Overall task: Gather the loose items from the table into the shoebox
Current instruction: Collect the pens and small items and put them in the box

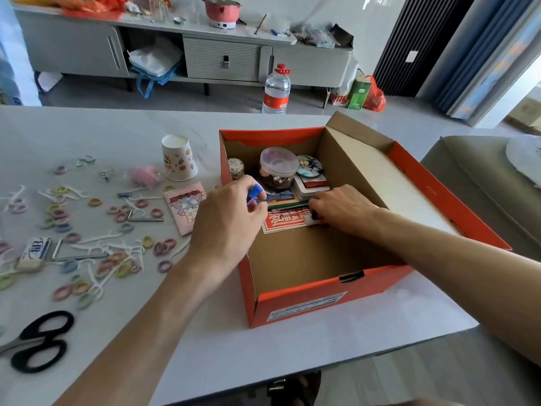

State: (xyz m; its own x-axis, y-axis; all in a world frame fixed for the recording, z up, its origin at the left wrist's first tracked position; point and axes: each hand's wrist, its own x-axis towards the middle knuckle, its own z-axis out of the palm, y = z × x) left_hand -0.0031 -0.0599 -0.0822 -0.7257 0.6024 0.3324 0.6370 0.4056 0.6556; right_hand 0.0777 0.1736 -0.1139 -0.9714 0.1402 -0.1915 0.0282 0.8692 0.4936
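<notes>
Grip first: your left grip (231, 212), at mid-frame over the left wall of the shoebox (322, 291), pinches one small blue object (254, 191). Your right grip (342, 210), inside the box, curls its fingers onto one small white-and-black item (311, 220) on one red packet (279, 224); whether it holds it, you cannot tell. Behind them stand one clear jar (278, 168) and one round badge (309, 166). Left of the box the surface (117, 127) carries one paper cup (178, 159), one pink packet (184, 209), one eraser (33, 253), two hex keys (79, 255), one pair of scissors (44, 341), and hair ties (95, 202) and floss picks (99, 238) too many to count.
</notes>
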